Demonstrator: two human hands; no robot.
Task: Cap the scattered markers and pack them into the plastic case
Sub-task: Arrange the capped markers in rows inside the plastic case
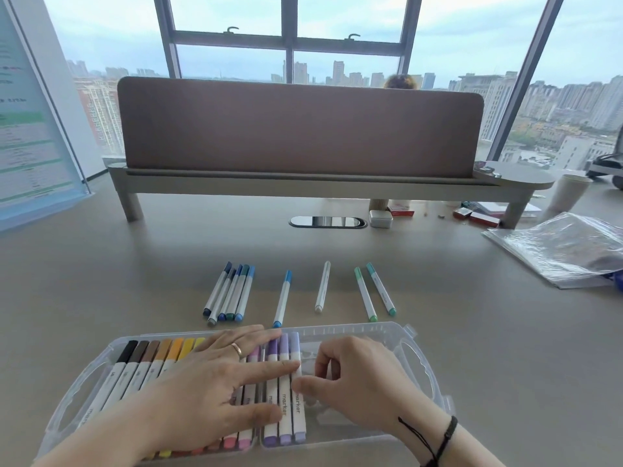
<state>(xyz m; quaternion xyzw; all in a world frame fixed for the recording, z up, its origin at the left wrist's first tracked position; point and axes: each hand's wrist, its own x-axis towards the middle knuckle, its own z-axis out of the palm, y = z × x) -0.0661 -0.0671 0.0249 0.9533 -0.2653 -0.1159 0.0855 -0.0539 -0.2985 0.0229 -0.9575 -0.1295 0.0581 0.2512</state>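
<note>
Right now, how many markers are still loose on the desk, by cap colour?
Blue-toned capped markers in the left cluster: 5
Single light blue capped marker: 1
White capped marker: 1
Green capped marker: 1
Teal capped marker: 1
Total: 9

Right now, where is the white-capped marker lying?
In the head view, the white-capped marker lies on the desk beyond the plastic case, right of centre, alone between the single blue marker and the two green markers.

Grey table (135, 281); clear plastic case (387, 332) at near edge, nine loose capped markers (282, 298) beyond; plastic bag (566, 247) far right, riser shelf (303, 183) behind
</note>
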